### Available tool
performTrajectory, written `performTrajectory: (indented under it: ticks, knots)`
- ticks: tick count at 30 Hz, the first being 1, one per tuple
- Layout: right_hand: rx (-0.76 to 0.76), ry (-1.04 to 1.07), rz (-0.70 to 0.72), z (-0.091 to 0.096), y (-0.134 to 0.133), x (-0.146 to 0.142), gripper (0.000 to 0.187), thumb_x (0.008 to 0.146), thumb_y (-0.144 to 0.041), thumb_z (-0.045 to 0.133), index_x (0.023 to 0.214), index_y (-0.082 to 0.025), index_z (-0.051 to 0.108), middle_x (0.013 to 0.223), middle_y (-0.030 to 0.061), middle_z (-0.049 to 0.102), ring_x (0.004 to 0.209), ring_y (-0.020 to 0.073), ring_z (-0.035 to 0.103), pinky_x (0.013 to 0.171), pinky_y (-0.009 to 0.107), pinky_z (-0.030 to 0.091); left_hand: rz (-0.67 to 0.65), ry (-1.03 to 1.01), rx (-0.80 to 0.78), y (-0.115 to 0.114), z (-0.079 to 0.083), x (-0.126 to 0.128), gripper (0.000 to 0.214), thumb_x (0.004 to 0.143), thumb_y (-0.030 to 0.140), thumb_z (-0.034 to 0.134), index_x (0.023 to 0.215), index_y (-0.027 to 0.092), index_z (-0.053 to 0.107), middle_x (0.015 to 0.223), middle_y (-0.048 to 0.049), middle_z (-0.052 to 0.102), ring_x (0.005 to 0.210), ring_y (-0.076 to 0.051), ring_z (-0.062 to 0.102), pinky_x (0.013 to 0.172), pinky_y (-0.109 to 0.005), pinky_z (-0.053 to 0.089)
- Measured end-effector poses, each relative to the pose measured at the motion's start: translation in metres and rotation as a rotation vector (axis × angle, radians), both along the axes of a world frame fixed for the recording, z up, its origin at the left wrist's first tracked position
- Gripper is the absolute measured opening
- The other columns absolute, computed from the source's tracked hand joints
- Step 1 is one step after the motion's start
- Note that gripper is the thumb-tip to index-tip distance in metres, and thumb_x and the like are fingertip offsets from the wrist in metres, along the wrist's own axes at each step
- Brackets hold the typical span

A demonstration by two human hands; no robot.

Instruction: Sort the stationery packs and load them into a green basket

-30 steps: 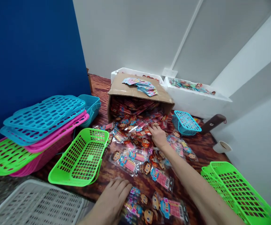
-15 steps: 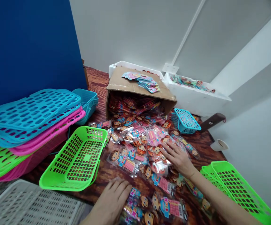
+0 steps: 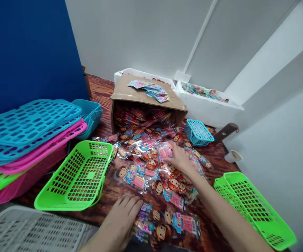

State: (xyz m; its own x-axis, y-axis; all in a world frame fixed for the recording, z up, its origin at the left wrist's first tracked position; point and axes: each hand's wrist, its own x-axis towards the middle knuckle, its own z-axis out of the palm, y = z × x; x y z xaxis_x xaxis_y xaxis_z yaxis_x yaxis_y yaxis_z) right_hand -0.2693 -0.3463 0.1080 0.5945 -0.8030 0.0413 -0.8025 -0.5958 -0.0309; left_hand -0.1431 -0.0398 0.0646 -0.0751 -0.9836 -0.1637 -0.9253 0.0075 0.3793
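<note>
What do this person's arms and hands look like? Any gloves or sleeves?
No gloves: the left hand and right hand are both bare. No sleeve shows on the left forearm or right forearm. I can't see any watch or bracelet either.

Flat clear-plastic packet with pink sticks, well in front of brown rectangular cardboard box: blue label, letters start S, end CK, middle unclear; barcode, digits unreadable. Pink-and-blue rectangular cards atop box: print illegible.
</note>
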Motion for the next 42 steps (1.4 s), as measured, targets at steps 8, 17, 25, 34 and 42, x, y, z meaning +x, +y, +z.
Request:
performTrajectory:
  ticks: [8, 17, 25, 34, 42]
  knots:
    - [-0.031, -0.157, 0.181, -0.012, 0.059, -0.007, 0.052, 0.083, -0.006, 0.047, 0.135, -0.009, 0.047, 0.120, 0.0181, 0.059, 0.111, 0.0298, 0.052, 0.098, 0.043, 0.040, 0.033, 0.036, -0.052, 0.004, 0.004, -0.001, 0.074, 0.073, 0.004, 0.048, 0.145, 0.017, 0.042, 0.147, -0.0113, 0.050, 0.135, -0.029, 0.042, 0.118, -0.053, 0.029]
    - [0.294, -0.020, 0.468, 0.027, 0.110, -0.013, 0.028, 0.080, -0.003, 0.048, 0.098, -0.021, 0.059, 0.102, 0.0044, 0.066, 0.094, 0.0196, 0.062, 0.079, 0.029, 0.045, -0.007, 0.020, -0.137, 0.004, 0.002, -0.001, 0.059, 0.085, 0.012, 0.048, 0.144, 0.017, 0.042, 0.143, -0.0122, 0.051, 0.129, -0.028, 0.045, 0.116, -0.050, 0.030]
    - [0.373, 0.118, 0.485, 0.001, 0.154, -0.015, 0.034, 0.086, -0.004, 0.045, 0.114, -0.018, 0.058, 0.116, 0.0093, 0.067, 0.109, 0.0253, 0.062, 0.088, 0.033, 0.047, -0.021, 0.068, -0.148, 0.020, 0.013, 0.013, 0.062, 0.081, 0.009, 0.051, 0.141, 0.018, 0.042, 0.145, -0.0129, 0.047, 0.133, -0.028, 0.043, 0.113, -0.045, 0.035]
    - [0.350, 0.058, 0.522, -0.011, 0.155, -0.039, 0.053, 0.082, -0.005, 0.053, 0.133, -0.019, 0.052, 0.122, 0.0113, 0.062, 0.113, 0.0284, 0.058, 0.096, 0.043, 0.049, 0.086, 0.093, -0.205, 0.028, 0.008, 0.023, 0.070, 0.069, -0.001, 0.057, 0.134, 0.021, 0.047, 0.167, -0.0126, -0.003, 0.150, -0.034, 0.020, 0.117, -0.051, 0.032]
    - [0.365, -0.043, 0.546, -0.021, 0.154, -0.042, 0.046, 0.089, -0.006, 0.051, 0.134, -0.016, 0.052, 0.123, 0.0128, 0.065, 0.111, 0.0275, 0.061, 0.096, 0.043, 0.051, -0.057, 0.093, -0.077, 0.018, 0.016, 0.025, 0.072, 0.076, 0.005, 0.055, 0.144, 0.022, 0.040, 0.167, -0.0141, 0.007, 0.142, -0.033, 0.040, 0.116, -0.051, 0.034]
